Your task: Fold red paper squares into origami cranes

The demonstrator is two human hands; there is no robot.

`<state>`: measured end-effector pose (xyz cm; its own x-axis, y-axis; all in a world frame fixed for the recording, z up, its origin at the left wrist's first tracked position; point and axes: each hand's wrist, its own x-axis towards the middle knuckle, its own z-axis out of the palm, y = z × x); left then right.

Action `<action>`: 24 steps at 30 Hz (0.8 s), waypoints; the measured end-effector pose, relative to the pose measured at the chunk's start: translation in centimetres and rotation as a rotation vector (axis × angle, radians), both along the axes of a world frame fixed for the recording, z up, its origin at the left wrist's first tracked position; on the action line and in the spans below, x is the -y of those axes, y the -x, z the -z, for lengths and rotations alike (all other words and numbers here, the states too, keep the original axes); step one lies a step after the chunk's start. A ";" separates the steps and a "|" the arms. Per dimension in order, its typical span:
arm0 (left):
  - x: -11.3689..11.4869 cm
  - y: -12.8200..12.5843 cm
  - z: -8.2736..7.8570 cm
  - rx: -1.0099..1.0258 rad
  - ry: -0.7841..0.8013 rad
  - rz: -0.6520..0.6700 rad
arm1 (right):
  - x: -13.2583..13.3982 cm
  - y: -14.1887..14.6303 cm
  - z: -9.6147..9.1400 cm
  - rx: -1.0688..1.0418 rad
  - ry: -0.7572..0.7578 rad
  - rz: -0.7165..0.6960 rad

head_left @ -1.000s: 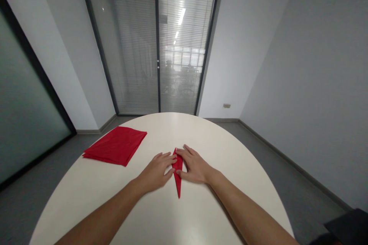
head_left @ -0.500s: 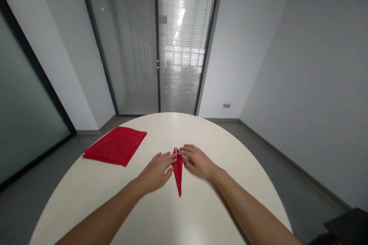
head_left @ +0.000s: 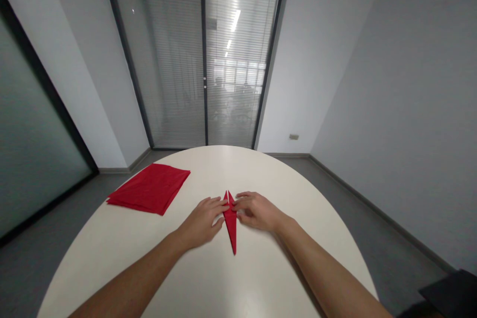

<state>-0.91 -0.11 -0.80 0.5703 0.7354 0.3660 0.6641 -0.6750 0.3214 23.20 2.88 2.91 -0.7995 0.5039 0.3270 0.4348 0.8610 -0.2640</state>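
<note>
A folded piece of red paper [head_left: 231, 229] lies on the table before me, long and narrow. Its sharp tip points toward me, and two points split apart at the far end. My left hand [head_left: 203, 221] rests at its left side, with outstretched fingertips lying on the paper's upper part. From the right, my right hand [head_left: 257, 211] touches the opposite edge with its fingertips, fingers slightly bent and apart. Some of the paper's upper part is hidden beneath the fingers.
A flat stack of red paper sheets [head_left: 151, 190] lies at the left edge of the round white table [head_left: 179, 278]. Beyond stand a glass partition with blinds [head_left: 175, 84] and grey walls. Something black [head_left: 450, 293] shows at the lower right.
My right fingers have shifted slightly down and right along the paper's edge, showing more of its upper right part. The paper's near tip has moved a little right. My left hand has stayed put.
</note>
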 end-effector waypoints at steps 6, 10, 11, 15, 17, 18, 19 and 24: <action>-0.1 0.1 -0.5 0.065 -0.044 0.065 | 0.4 -0.1 -0.6 0.035 0.024 -0.027; -0.1 0.2 -0.9 0.056 -0.021 0.066 | 0.5 -0.1 -0.8 0.051 0.056 -0.032; 0.0 0.2 -0.9 0.056 -0.008 0.060 | 0.5 -0.1 -0.9 0.048 0.057 -0.032; 0.0 0.3 -0.9 0.073 0.026 0.045 | 0.4 -0.1 -0.9 0.029 0.033 -0.028; -0.1 0.3 -0.9 0.082 0.033 0.036 | 0.4 -0.1 -0.7 0.023 0.029 -0.024; -0.1 0.3 -0.8 0.086 0.035 0.031 | 0.4 0.0 -0.6 0.021 0.030 -0.024; -0.1 0.3 -0.8 0.087 0.036 0.027 | 0.4 0.0 -0.5 0.020 0.031 -0.026; -0.2 0.3 -0.7 0.083 0.043 0.023 | 0.3 -0.1 -0.3 0.010 0.047 -0.017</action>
